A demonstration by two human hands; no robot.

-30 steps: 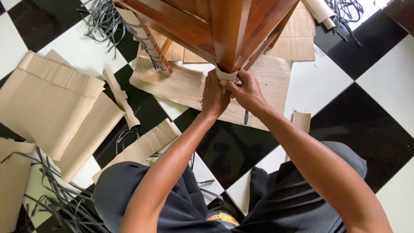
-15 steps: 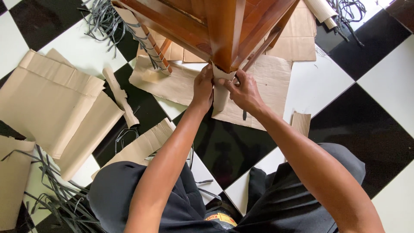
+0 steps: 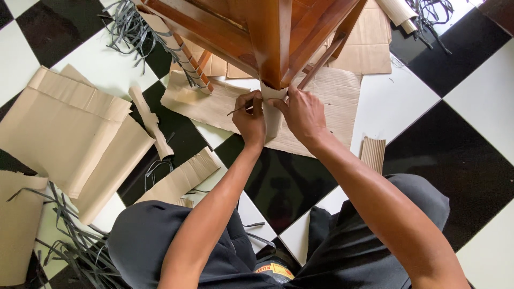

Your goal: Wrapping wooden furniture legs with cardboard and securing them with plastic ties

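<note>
Two bare hands work at the foot of one polished, reddish-brown wooden leg (image 3: 269, 40), square in section and smooth, part of a piece of furniture whose rails run off toward the top edge of the floor view. A pale cardboard wrap (image 3: 272, 109), matte and curled into a sleeve, hangs from the leg's lower end, over the middle of the floor. The left hand (image 3: 249, 122) is closed in a pinch on the wrap's left side, and a thin dark blade or strip sticks out leftward from between its fingers; what it is cannot be told. The right hand (image 3: 303, 113) is half curled, fingertips pressed on the wrap's right edge just under the leg. The floor (image 3: 471, 85) is glossy, in large black and white square tiles. On it lie several flat sheets of corrugated brown cardboard (image 3: 69, 128), ribbed and creased, most toward the left edge, and one beneath the hands. Three tangles of grey plastic strapping (image 3: 126, 29) show: top left, top right, and bottom left. One small ribbed cardboard roll (image 3: 373, 151) stands right of the right forearm.
</note>
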